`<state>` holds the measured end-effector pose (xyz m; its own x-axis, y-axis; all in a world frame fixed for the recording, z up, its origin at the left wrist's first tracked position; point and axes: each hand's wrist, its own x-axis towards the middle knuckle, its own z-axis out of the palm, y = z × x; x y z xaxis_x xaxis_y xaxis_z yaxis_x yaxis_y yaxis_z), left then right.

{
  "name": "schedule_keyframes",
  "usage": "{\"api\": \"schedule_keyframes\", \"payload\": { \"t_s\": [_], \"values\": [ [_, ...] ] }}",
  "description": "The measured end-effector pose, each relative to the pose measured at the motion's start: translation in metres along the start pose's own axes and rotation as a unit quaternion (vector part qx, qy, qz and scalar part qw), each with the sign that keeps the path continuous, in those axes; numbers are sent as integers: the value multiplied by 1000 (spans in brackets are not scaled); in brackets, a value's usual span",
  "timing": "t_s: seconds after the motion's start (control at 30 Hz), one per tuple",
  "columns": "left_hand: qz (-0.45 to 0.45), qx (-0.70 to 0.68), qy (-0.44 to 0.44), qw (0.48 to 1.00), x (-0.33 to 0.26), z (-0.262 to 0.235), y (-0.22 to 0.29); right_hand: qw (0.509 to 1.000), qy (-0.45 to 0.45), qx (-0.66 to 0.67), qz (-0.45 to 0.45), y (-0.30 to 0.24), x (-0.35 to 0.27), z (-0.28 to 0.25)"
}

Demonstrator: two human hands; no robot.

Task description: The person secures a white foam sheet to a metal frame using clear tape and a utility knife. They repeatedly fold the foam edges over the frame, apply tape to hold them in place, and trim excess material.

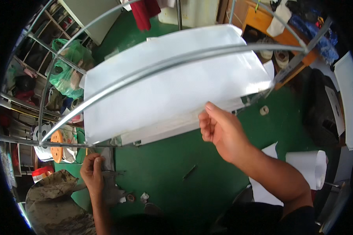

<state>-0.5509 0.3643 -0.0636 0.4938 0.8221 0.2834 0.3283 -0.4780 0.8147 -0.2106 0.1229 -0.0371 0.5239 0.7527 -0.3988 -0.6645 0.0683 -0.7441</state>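
A large white sheet [172, 90] lies across a grey metal tube frame [176, 59], and one curved tube passes over it. Beside the sheet's near edge, on the right, is my right hand [223, 133]. Its fingers are curled in with the thumb raised; whether anything thin is held there does not show. My left hand [92, 172] is closed just below the frame's lower left corner, its thumb pressed to the fingers. What it may hold is too small to make out.
On the green floor lie a dark pen-like stick [189, 172] and a tape roll [264, 110]. A white roll [308, 168] is at the right. A green plastic bag [68, 70] and crowded shelves stand left, a camouflage cloth [53, 203] near left, a wooden desk [259, 19] far right.
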Motion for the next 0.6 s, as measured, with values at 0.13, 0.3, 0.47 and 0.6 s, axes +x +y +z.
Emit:
{"api": "schedule_keyframes", "payload": {
  "t_s": [0.13, 0.3, 0.47, 0.6],
  "values": [
    [131, 97, -142, 976, 2, 19, 74, 999, 15, -27, -22, -1, -1, -2],
    [294, 156, -194, 923, 46, 56, 161, 999, 12, -45, -16, 0, -1, -5],
    [251, 243, -159, 923, 115, 88, 169, 999, 6, -47, -4, -4, -2, 2],
    [280, 288, -109, 909, 186, 87, 118, 998, 12, -56, -17, -7, -3, 7]
  ]
}}
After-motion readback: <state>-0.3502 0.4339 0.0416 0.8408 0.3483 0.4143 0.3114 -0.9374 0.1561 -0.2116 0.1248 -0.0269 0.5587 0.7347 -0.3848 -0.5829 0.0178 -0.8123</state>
